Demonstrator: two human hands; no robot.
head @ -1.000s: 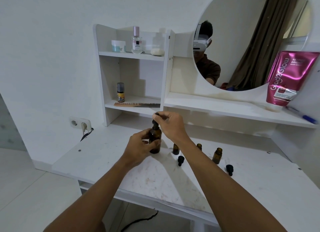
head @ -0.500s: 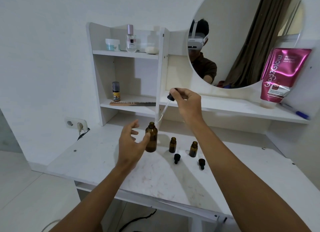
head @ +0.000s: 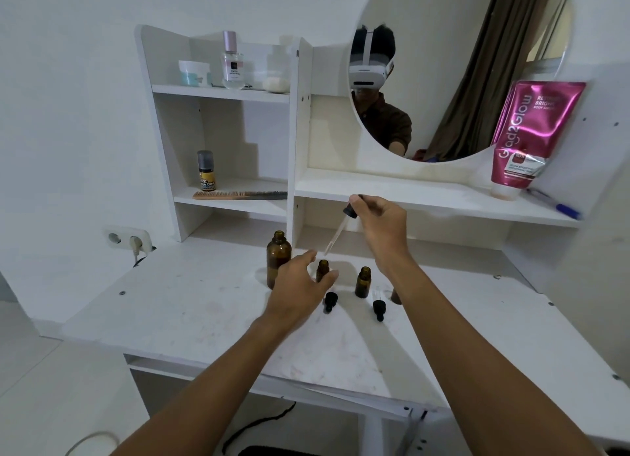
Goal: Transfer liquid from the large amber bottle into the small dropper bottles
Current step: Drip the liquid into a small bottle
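Pink tube (head: pixel 531 135) on shelf: brand "Glad2Glow", plus "BRIGHT BODY"; smaller print & other labels unreadable.

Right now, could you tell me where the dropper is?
In the head view, the right hand pinches the dropper, its tip above the leftmost small bottle beside the large amber bottle.

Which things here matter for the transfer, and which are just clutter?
Job: large amber bottle, dropper in right hand, left small bottle, right small bottle, left loose cap, right loose cap.
Lying about: comb, pink tube, pen, perfume bottle, cream jar.
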